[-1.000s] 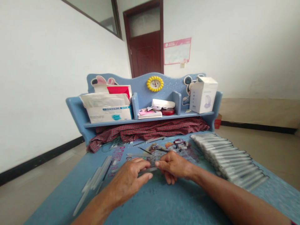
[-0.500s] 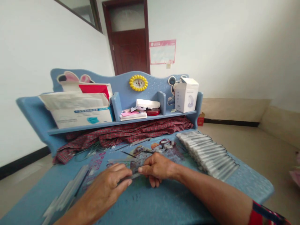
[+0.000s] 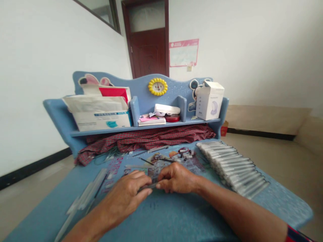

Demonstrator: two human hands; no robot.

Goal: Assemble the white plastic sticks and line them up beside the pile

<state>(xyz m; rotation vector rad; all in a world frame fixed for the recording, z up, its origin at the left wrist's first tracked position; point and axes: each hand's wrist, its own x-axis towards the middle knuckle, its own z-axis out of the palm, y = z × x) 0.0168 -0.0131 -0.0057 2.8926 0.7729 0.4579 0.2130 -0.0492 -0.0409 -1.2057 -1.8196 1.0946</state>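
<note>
Over the middle of the blue desk, my left hand (image 3: pixel 133 188) and my right hand (image 3: pixel 176 178) pinch a slim translucent pen (image 3: pixel 150 186) between them, one at each end; fingers cover most of it. Just beyond my hands lies a scatter of small clear and dark pen parts (image 3: pixel 185 154), with a few dark refills (image 3: pixel 145 161) among them. To the left of my left hand rest several clear pen barrels (image 3: pixel 87 195) and a dark refill. A large stack of pens (image 3: pixel 230 168) with dark ends sits beyond my right forearm.
A blue shelf (image 3: pixel 146 128) rises at the desk's back, carrying a mask box (image 3: pixel 106 121), books (image 3: pixel 151 121), a red round tin (image 3: pixel 172 118) and a white box (image 3: pixel 210 102). Checked cloth (image 3: pixel 151 136) is bunched underneath. The desk's right edge (image 3: pixel 306 215) borders the floor.
The view has shifted, so the desk and shelf sit further right. My right fingers have curled in closer, and both hands still hold the pen between them.
</note>
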